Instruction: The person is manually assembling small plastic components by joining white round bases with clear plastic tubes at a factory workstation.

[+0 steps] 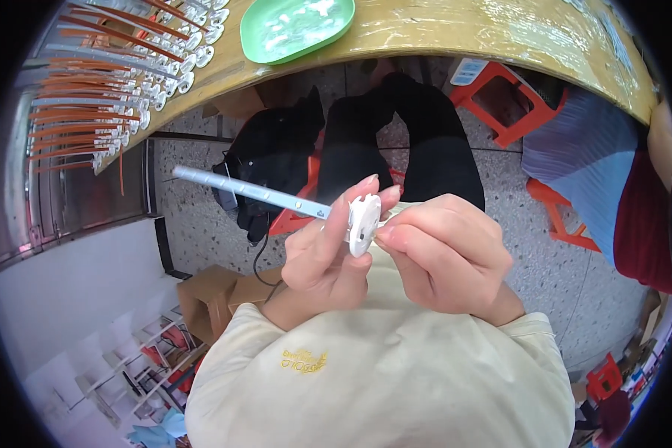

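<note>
Between the thumb and fingers of my left hand (321, 261) is a white round end cap (364, 226), held on edge in front of my chest. A pale LED strip (254, 192) with small square lights runs from behind the cap out to the left, its far end free in the air. My right hand (452, 257) is closed in a pinch at the cap's right face, fingertips touching or very close to it. Whatever those fingertips hold is too small and covered to make out.
Ahead, a wooden table (411, 33) carries a green tray (250, 30) with small whitish pieces. Rows of strips with white round ends (160, 97) stand at its left. Orange stools (511, 104), a black bag (284, 142) and a cardboard box (205, 302) are around me. Another person sits at right.
</note>
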`<action>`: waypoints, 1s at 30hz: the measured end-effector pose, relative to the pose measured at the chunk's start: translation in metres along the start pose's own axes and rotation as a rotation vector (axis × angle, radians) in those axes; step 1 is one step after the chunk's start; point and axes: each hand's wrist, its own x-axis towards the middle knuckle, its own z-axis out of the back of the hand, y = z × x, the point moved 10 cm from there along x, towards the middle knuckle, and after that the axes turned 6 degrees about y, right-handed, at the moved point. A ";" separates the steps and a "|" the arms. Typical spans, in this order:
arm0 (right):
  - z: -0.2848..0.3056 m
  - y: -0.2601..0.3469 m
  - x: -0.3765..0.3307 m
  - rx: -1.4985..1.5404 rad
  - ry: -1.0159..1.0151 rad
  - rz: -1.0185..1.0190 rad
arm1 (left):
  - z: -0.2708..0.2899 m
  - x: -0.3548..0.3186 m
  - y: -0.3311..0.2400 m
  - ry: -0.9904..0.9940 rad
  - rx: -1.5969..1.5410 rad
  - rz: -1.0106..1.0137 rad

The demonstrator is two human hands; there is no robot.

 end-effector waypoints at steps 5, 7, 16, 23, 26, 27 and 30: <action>0.001 0.001 -0.003 -0.064 0.013 0.018 | -0.001 0.002 0.001 0.005 -0.021 -0.022; 0.003 0.004 -0.002 -0.080 0.009 0.024 | 0.001 0.003 0.001 0.001 -0.038 -0.027; -0.001 -0.015 0.000 0.216 0.089 -0.052 | 0.004 0.008 0.003 0.031 -0.002 -0.002; -0.004 -0.026 0.000 0.343 0.070 -0.104 | 0.007 -0.003 0.005 0.053 0.035 0.053; -0.007 -0.024 0.002 0.329 0.090 -0.082 | 0.010 0.001 0.003 -0.040 -0.007 -0.005; -0.006 -0.021 0.002 0.328 0.062 -0.074 | 0.010 0.001 0.004 -0.042 -0.009 -0.006; -0.005 -0.019 -0.001 0.326 0.033 -0.073 | 0.012 -0.001 0.000 -0.041 -0.017 -0.045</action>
